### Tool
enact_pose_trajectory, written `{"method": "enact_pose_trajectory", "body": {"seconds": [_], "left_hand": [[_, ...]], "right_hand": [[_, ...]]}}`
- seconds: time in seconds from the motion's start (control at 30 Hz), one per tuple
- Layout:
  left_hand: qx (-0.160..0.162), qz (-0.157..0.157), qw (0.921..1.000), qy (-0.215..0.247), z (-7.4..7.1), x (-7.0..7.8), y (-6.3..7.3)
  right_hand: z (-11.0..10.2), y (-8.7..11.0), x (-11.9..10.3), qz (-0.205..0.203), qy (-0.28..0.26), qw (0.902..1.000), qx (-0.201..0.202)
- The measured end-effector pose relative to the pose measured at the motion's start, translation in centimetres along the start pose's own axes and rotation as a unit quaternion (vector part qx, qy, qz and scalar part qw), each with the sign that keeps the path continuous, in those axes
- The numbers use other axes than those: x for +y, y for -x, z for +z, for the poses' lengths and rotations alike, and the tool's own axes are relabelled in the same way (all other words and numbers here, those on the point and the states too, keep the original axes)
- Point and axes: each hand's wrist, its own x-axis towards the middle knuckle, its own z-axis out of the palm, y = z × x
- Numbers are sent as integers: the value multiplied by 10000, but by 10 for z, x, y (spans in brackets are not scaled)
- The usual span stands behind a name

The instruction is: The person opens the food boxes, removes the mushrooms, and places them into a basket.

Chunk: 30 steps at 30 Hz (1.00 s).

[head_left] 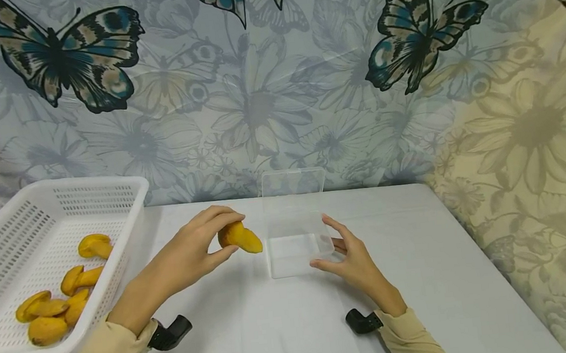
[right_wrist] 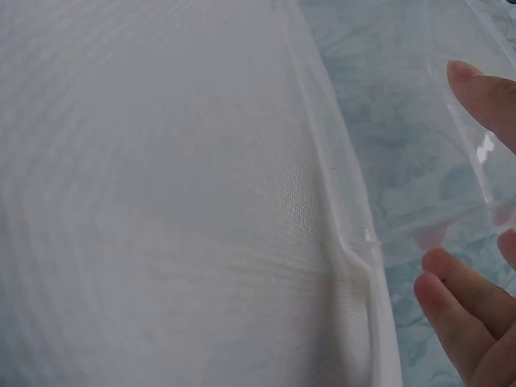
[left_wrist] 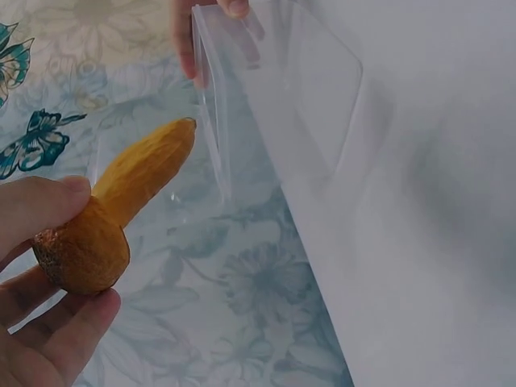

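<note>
In the head view my left hand (head_left: 194, 246) pinches a yellow mushroom (head_left: 241, 238) between thumb and fingers, just left of a clear plastic box (head_left: 291, 256). The left wrist view shows the mushroom's rounded brownish cap (left_wrist: 85, 250) in the fingers, its stem (left_wrist: 149, 169) pointing toward the box. The box stands on the table with its hinged lid (head_left: 292, 182) raised at the back. My right hand (head_left: 356, 258) holds the box by its right side, thumb at the near corner and fingers along the side wall. Part of those fingers is hidden.
A white perforated plastic basket (head_left: 134, 215) stands at the left with several yellow mushrooms (head_left: 47, 330) in it. White cloth covers the table (head_left: 289, 337). Behind it rises a wall covering (head_left: 255, 110) printed with butterflies and flowers.
</note>
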Motion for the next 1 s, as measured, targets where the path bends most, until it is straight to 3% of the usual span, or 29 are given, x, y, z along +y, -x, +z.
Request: {"method": "enact_pose_trajectory", "body": {"seconds": [0.4, 0.83, 1.0], "left_hand": [[738, 304, 9967, -177, -13, -15, 22], [1252, -12, 9919, -207, -33, -23, 49], [1262, -410, 9908, -255, -41, -28, 65]], "right_hand": [[1, 0, 2, -165, 35, 9999, 25], [1, -1, 2, -266, 15, 9996, 56], [1, -2, 4, -303, 22, 9995, 63]]}}
